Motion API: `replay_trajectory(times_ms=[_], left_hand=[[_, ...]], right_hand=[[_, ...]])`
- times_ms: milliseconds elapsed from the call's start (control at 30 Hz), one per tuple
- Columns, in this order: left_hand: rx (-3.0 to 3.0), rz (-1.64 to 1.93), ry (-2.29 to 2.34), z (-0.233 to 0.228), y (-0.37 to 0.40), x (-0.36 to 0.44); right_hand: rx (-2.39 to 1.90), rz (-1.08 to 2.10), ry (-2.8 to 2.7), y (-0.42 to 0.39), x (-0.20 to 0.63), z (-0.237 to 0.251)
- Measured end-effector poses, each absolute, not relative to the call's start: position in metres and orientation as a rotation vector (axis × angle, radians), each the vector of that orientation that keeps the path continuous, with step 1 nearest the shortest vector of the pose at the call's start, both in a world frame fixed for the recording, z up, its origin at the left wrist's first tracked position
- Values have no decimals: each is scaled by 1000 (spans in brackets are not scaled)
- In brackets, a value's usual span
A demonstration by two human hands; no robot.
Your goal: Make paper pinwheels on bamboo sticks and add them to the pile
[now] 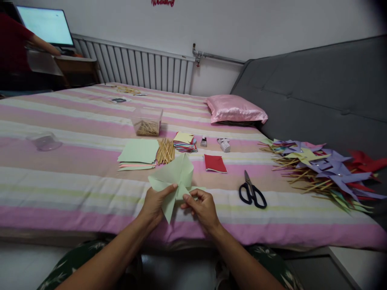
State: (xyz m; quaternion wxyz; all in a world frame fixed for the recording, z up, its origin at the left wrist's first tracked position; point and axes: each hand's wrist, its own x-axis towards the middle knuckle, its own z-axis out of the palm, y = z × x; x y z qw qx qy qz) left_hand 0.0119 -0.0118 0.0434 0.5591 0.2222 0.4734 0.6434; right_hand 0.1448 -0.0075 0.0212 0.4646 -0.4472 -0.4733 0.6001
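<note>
A pale green paper pinwheel (173, 173) is held between my two hands above the near edge of the bed. My left hand (154, 203) grips its left side, with the thumb pressed near the centre. The fingers of my right hand (201, 205) pinch a lower right part of the paper. Just beyond lie a stack of light green paper sheets (139, 151), a bundle of thin wooden sticks (165, 151) and a pile of small coloured paper pieces (185, 141). Red paper squares (215, 163) and dark-handled scissors (252, 191) rest to the right.
Finished pinwheels (317, 161) are heaped at the right by the grey headboard (314, 84). A clear box of sticks (147, 123), a clear lid (44, 141), a small bottle (203, 141) and a pink pillow (236, 108) are on the striped bed. Another person (13, 44) sits by a monitor.
</note>
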Motion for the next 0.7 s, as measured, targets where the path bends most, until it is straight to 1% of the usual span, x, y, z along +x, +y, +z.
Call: replay_trajectory(times_ms=[167,367,700], left_hand=[[594,1543,1150,40,-12,12],[732,1511,1319,29,-10,7],[809,1510,1367,25,-9,9]], right_hand=[[-1117,1466,-1128,-8,143,22],[-1160,1430,-1098,-8,141,21],[-1185,1411,-1070,-6,140,20]])
